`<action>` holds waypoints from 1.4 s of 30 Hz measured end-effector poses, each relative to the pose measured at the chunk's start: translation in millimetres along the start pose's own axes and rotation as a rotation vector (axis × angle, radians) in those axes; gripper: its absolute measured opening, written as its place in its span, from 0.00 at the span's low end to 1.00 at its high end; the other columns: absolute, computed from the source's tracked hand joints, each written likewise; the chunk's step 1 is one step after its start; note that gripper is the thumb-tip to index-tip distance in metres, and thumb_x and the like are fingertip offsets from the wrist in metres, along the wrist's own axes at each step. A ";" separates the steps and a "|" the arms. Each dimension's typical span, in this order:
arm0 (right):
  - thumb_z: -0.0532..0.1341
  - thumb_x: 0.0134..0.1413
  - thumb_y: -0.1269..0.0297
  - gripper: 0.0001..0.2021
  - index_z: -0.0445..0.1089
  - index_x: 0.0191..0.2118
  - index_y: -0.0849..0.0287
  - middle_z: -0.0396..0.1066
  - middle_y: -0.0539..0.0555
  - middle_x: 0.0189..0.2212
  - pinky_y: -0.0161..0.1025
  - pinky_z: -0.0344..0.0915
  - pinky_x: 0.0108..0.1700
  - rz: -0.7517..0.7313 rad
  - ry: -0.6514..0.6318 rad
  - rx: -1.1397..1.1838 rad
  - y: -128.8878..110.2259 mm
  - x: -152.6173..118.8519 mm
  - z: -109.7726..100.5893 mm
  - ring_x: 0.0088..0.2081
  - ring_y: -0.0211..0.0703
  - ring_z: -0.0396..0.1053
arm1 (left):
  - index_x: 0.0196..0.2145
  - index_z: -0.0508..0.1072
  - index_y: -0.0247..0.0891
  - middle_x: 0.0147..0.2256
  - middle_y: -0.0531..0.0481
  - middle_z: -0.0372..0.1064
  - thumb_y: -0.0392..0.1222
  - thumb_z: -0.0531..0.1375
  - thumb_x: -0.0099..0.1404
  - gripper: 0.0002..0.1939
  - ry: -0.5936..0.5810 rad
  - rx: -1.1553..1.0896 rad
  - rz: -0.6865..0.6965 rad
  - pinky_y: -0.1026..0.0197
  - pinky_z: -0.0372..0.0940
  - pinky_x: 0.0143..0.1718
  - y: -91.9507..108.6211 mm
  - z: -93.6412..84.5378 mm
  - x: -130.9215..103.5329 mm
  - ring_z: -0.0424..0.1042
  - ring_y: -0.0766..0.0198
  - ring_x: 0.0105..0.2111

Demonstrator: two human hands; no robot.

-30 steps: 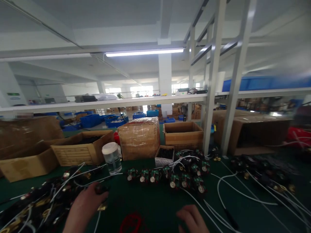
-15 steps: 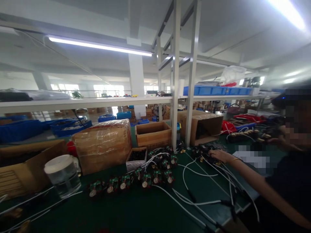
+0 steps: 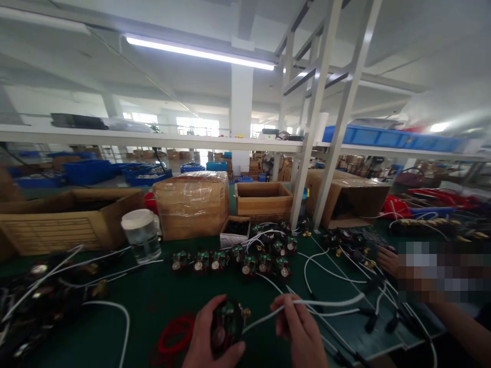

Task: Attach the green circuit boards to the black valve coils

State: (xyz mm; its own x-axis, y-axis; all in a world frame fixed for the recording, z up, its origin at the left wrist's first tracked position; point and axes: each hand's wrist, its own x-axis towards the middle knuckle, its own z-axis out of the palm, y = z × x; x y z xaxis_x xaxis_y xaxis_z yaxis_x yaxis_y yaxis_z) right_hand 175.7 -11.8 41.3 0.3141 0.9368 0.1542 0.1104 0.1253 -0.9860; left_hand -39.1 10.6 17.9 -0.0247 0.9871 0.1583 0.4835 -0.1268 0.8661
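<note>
In the lower middle of the head view, my left hand (image 3: 203, 337) is wrapped round a dark round unit (image 3: 229, 322) with a green circuit board, a silvery disc and a small brass fitting. From this unit a white cable (image 3: 330, 302) runs to the right. My right hand (image 3: 297, 327) pinches that cable a short way from the unit. A coil of thin red wire (image 3: 176, 333) lies on the green bench left of my left hand. Beyond both hands sit several similar units with green boards (image 3: 247, 266), in a rough row.
At left stand a lidded clear jar (image 3: 141, 237) and a heap of dark units (image 3: 34, 301) with white cables. Cardboard boxes (image 3: 192, 207) line the back under a shelf (image 3: 215, 143). A co-worker's arm (image 3: 433, 299) reaches over parts at right, among loose cables.
My hands have come into view with the dark unit and its cable. The camera has turned left and down, showing more of the left bench and the red wire.
</note>
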 end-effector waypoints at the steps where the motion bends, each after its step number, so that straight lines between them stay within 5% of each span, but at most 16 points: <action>1: 0.53 0.63 0.38 0.24 0.72 0.37 0.55 0.76 0.55 0.31 0.38 0.66 0.26 0.012 0.014 -0.009 9.1 4.1 5.9 0.23 0.41 0.68 | 0.59 0.66 0.43 0.56 0.45 0.71 0.43 0.62 0.51 0.35 -0.038 0.020 0.016 0.48 0.69 0.58 3.2 6.1 3.0 0.72 0.49 0.57; 7: 0.47 0.70 0.48 0.21 0.70 0.41 0.55 0.71 0.51 0.25 0.38 0.64 0.31 -0.130 -0.206 -0.433 29.0 41.5 9.9 0.27 0.45 0.71 | 0.56 0.70 0.49 0.59 0.49 0.65 0.29 0.59 0.46 0.38 -0.165 0.146 0.086 0.51 0.63 0.63 4.1 35.1 12.7 0.68 0.54 0.59; 12: 0.50 0.67 0.66 0.13 0.70 0.46 0.59 0.76 0.61 0.38 0.44 0.68 0.45 -0.244 -0.360 -0.739 27.4 66.1 18.8 0.42 0.53 0.76 | 0.59 0.68 0.52 0.62 0.52 0.63 0.26 0.58 0.47 0.42 -0.182 0.209 0.181 0.50 0.61 0.65 -5.5 35.0 9.1 0.65 0.54 0.62; 20: 0.54 0.65 0.69 0.22 0.61 0.63 0.55 0.60 0.63 0.58 0.50 0.67 0.57 -0.321 -0.317 -0.612 35.4 52.6 26.1 0.54 0.53 0.70 | 0.63 0.64 0.54 0.65 0.52 0.62 0.32 0.61 0.56 0.38 -0.213 0.283 0.178 0.46 0.62 0.65 -0.2 25.9 3.1 0.65 0.51 0.64; 27: 0.47 0.68 0.71 0.18 0.72 0.51 0.54 0.70 0.57 0.46 0.41 0.69 0.53 -0.302 -0.489 -0.371 40.4 35.4 23.0 0.48 0.46 0.72 | 0.66 0.59 0.47 0.65 0.43 0.63 0.35 0.67 0.60 0.39 -0.191 0.419 0.296 0.47 0.66 0.62 -1.0 33.6 -3.1 0.66 0.49 0.63; 35: 0.49 0.68 0.68 0.17 0.72 0.52 0.54 0.72 0.57 0.46 0.40 0.69 0.53 -0.290 -0.471 -0.357 53.8 36.3 22.0 0.49 0.46 0.72 | 0.65 0.60 0.32 0.60 0.31 0.68 0.43 0.72 0.58 0.42 -0.053 0.614 0.477 0.49 0.74 0.53 -9.2 49.4 -4.6 0.73 0.45 0.56; 39: 0.49 0.68 0.67 0.17 0.73 0.52 0.53 0.72 0.57 0.47 0.40 0.70 0.53 -0.298 -0.465 -0.354 57.0 35.7 21.3 0.49 0.46 0.73 | 0.66 0.58 0.32 0.60 0.30 0.68 0.41 0.69 0.61 0.40 -0.036 0.597 0.491 0.50 0.75 0.53 -8.4 52.4 -6.6 0.73 0.45 0.57; 42: 0.50 0.68 0.65 0.16 0.73 0.51 0.52 0.73 0.57 0.46 0.40 0.70 0.53 -0.304 -0.459 -0.350 59.6 35.7 19.8 0.49 0.46 0.73 | 0.67 0.56 0.35 0.61 0.32 0.67 0.50 0.70 0.59 0.45 -0.046 0.515 0.482 0.46 0.73 0.55 -7.6 47.0 -8.2 0.71 0.44 0.58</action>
State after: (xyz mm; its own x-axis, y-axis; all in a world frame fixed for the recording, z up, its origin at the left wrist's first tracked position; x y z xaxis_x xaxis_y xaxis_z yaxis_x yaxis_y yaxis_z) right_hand 174.8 35.7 -13.2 -0.2059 0.9302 0.3038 0.4558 0.3659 -0.8114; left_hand -1.5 8.1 -12.3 0.3279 0.8372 0.4376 0.7842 -0.4996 0.3682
